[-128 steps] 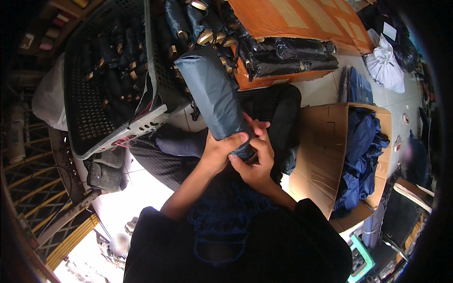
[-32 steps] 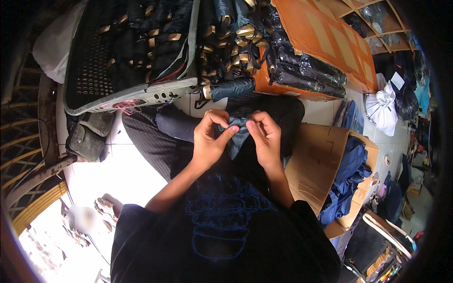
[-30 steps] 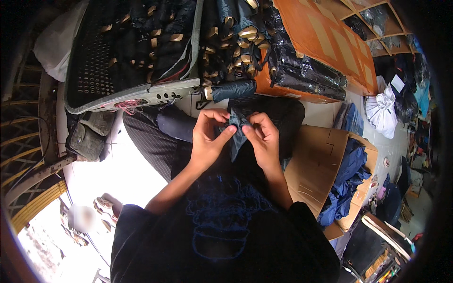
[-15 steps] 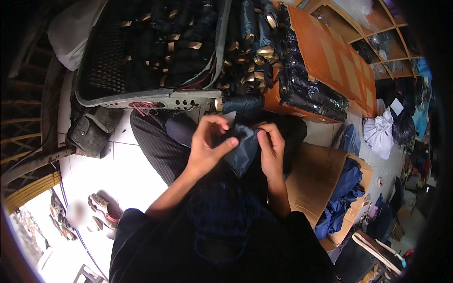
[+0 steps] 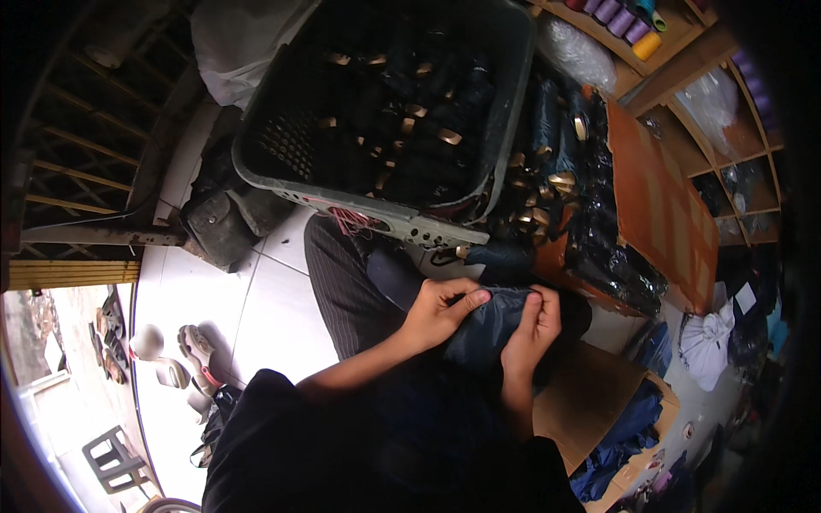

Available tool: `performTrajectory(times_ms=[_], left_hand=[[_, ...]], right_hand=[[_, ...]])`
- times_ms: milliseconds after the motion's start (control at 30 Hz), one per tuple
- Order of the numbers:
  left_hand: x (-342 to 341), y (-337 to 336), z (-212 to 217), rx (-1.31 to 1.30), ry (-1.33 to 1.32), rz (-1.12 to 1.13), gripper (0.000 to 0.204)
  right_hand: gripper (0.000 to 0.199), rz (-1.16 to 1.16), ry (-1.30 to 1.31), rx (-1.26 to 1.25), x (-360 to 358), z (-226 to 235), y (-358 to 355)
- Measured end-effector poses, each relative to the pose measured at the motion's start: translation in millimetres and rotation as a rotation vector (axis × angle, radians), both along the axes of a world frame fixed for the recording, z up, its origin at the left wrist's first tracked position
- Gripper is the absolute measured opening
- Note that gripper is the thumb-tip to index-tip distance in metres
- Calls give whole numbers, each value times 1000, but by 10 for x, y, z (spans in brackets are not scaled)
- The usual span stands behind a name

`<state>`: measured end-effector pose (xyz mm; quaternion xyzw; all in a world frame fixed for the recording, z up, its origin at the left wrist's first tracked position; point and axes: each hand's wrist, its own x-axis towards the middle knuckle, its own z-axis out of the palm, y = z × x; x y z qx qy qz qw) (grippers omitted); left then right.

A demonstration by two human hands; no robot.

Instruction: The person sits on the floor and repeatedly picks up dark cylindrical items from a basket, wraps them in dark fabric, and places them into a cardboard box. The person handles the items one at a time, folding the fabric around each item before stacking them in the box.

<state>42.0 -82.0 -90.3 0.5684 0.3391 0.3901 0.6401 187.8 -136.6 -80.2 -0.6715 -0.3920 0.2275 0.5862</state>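
Over my lap I hold a dark blue-grey fabric pouch (image 5: 486,329), its upper edge stretched between my two hands. My left hand (image 5: 438,315) pinches the left corner of that edge between thumb and fingers. At the right corner, my right hand (image 5: 534,332) grips the same cloth, thumb on top. The pouch hangs down toward my body, and its lower end fades into my dark shirt. Just beyond my hands lies a dark blue folded umbrella (image 5: 500,255) with a gold-coloured end.
A black plastic basket (image 5: 376,215) of dark bundles with gold ends stands ahead. Right of it is an orange-brown carton (image 5: 663,205) beside plastic-wrapped bundles. An open cardboard box (image 5: 590,402) with blue cloth sits at my right. A dark bag (image 5: 218,227) and shoes (image 5: 197,350) lie leftward.
My left hand's fingers, apart before, have closed on the pouch's edge. The pouch's top is now pulled wide between both hands. The whole view has shifted, with things sitting lower and further right.
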Motion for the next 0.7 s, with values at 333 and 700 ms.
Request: performTrajectory(times_ms=[333,700], left_hand=[[-190,704,696,427,79,59,20],[-1323,3253,-405,1114,1611,-846,26]], right_hand=[[11,393,143,-149,36,-66,-87],[9,204,558,-172,234,-189,-40]])
